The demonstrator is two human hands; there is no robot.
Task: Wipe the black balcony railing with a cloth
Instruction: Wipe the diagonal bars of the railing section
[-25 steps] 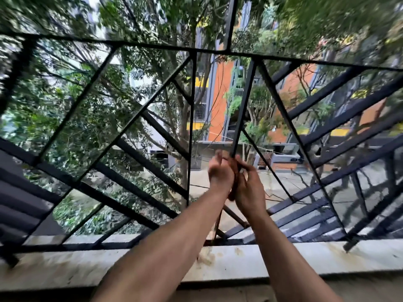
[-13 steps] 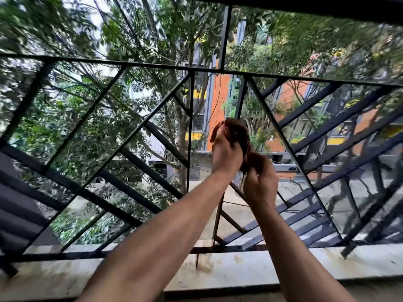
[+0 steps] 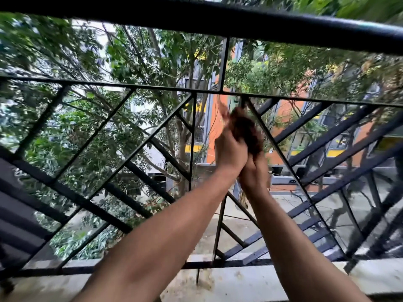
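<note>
Dark brown cloth [image 3: 246, 131] — bunched, blurred, against black railing [image 3: 196, 20] bar

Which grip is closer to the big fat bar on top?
Left. The left grip holds the cloth higher up, nearer the top bar; the right grip sits just below it, farther down.

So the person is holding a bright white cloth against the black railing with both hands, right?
Not quite. The head view shows the cloth is dark brown, not white. The rest holds: the left hand and right hand both grip it against a thin bar of the black railing.
</note>
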